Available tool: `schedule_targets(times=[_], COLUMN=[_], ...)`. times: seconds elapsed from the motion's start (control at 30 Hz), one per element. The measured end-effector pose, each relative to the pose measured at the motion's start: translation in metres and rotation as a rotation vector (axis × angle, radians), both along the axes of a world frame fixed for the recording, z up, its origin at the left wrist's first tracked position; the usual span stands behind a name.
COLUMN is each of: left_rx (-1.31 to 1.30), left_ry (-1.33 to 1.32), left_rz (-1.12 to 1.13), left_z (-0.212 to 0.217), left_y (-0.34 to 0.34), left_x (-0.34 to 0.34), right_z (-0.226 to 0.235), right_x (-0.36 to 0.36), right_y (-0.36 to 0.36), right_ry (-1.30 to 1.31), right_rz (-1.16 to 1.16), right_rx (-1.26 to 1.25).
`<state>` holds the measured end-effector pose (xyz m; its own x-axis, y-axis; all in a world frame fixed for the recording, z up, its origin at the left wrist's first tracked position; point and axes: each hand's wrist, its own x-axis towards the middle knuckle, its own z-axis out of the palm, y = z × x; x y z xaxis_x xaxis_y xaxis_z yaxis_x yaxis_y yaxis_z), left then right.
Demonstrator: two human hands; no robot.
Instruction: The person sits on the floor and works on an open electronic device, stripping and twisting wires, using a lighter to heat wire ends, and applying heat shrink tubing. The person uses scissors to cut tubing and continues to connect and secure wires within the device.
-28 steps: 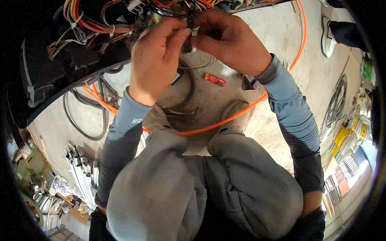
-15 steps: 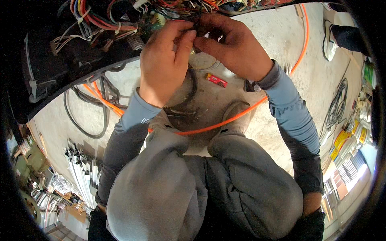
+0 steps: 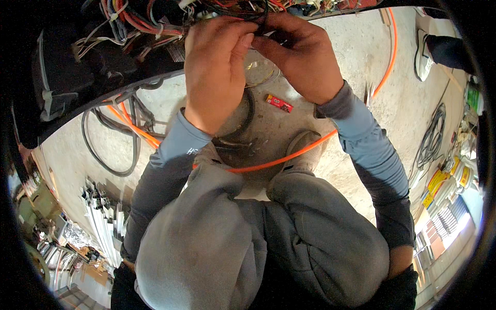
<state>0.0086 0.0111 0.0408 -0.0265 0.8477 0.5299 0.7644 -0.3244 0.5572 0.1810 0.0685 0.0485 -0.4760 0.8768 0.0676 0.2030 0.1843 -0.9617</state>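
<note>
My left hand (image 3: 216, 72) and my right hand (image 3: 300, 59) meet at the lower edge of an open dark housing (image 3: 67, 72) at the top of the view. The thumb and fingers of each are pinched together. A thin black wire (image 3: 265, 14) runs down between them, and both hands appear closed on it; its end is hidden by my fingers. Left of my hands, a bundle of coloured wires (image 3: 139, 20), red, blue and white, is bound with pale ties. More loose wires (image 3: 227, 6) lie just above my fingers.
On the concrete floor (image 3: 356, 170) lie a small red and yellow packet (image 3: 279, 103), an orange hose (image 3: 305, 150) and black cables (image 3: 129, 155). White strips (image 3: 106, 217) stand at left. A coiled cable (image 3: 431, 137) lies at right. Another person's shoe (image 3: 423, 57) shows at upper right.
Both hands have stayed close together, shifting slightly upward in view. The housing and its wires appear a little farther right and higher. The left hand's fingers have turned slightly.
</note>
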Motion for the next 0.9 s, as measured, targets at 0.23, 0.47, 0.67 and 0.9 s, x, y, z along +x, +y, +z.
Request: schedule_targets(times=[0.23,0.47,0.67,0.9], left_rx=[-0.1,-0.344,-0.488,-0.45], left_ry=[-0.059,-0.526,-0.508,-0.726], left_rz=[0.034,0.107,0.14,0.2], left_z=[0.006,0.009,0.017,-0.004], left_y=[0.0,0.002,0.011,0.018], left_x=[-0.003,0.005,0.004,0.013], right_z=[0.006,0.008,0.007,-0.003], right_x=[-0.007,-0.004,0.001,-0.002], right_y=[0.0,0.001,0.006,0.011], right_ry=[0.115,0.059,0.099,0.17], right_rz=[-0.017,-0.014,0.014,-0.008], right_rx=[-0.062,-0.176,-0.294,-0.326])
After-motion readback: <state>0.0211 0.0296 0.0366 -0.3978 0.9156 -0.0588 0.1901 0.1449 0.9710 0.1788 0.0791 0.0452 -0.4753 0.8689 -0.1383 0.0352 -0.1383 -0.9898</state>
